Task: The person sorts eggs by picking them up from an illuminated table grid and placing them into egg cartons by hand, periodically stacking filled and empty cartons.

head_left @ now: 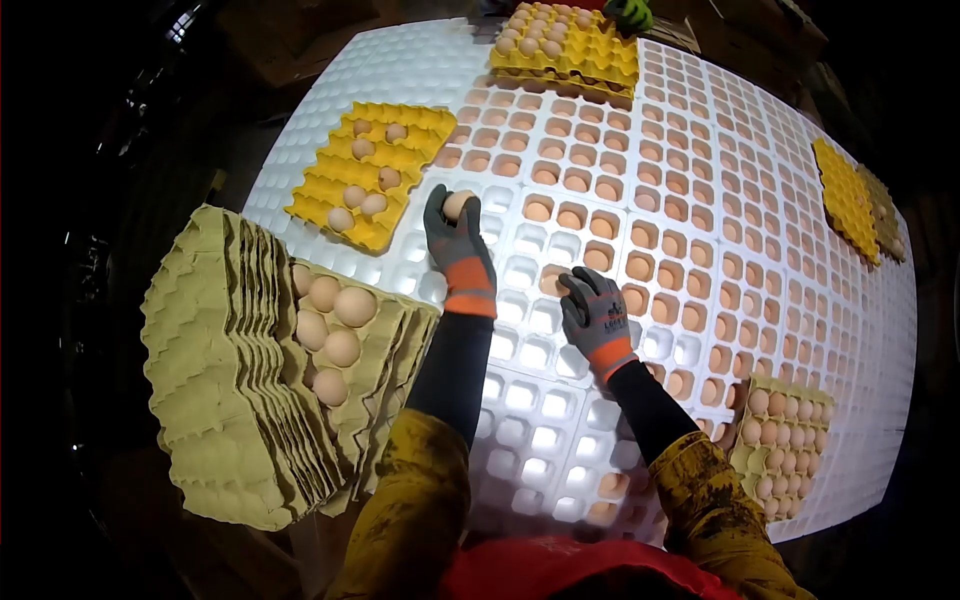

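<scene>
Both my hands wear grey gloves with orange cuffs. My left hand (460, 240) is closed around an egg (457, 205), lifted over the white foam trays (520, 270). My right hand (596, 312) has its fingertips curled at another egg (553, 280), which lies at a pocket in the foam; part of that egg is behind the fingers. Brown eggs fill many pockets beyond and to the right, while several near my hands hold none. On the left, a yellow egg tray (420, 150) carries several eggs.
At lower left stands a pile of pulp egg trays (200, 370), with several eggs in the top one beside it. A pulp tray of eggs (760, 400) lies at right. More yellow trays (850, 205) rest at the far right. Across the table, a green-gloved hand (628, 15) touches stacked yellow trays (600, 60).
</scene>
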Motion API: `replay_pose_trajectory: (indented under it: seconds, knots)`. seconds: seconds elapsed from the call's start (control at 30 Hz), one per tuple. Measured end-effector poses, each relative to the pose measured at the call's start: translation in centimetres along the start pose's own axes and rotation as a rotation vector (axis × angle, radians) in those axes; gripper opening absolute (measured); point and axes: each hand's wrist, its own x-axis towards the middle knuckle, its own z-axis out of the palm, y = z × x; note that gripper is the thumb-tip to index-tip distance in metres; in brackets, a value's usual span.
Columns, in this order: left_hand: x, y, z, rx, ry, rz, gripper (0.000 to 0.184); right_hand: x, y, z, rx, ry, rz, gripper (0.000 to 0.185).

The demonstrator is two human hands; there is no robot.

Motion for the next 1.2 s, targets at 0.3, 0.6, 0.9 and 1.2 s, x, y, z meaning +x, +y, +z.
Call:
replay_pose_trajectory:
  seconds: [0.3,0.6,0.9,1.2]
  knots:
    - [15.9,-5.7,3.1,0.637,0.224,0.287,0.042,0.2,-0.1,-0.6,0.076,0.048,-0.010,0.030]
    - [0.8,-4.0,5.1,0.624,-0.370,0.393,0.043,-0.1,0.8,0.0,0.138,0.039,0.014,0.028]
    - [-22.7,8.5,2.0,0.253,-0.754,-0.355,0.036,-17.3,-6.5,-18.4,0.498,0.166,0.271,0.043]
    - [-48.0,18.9,5.4,0.317,-1.578,0.475,0.050,-42.1,0.3,-39.7,-0.280,0.103,0.685,0.034]
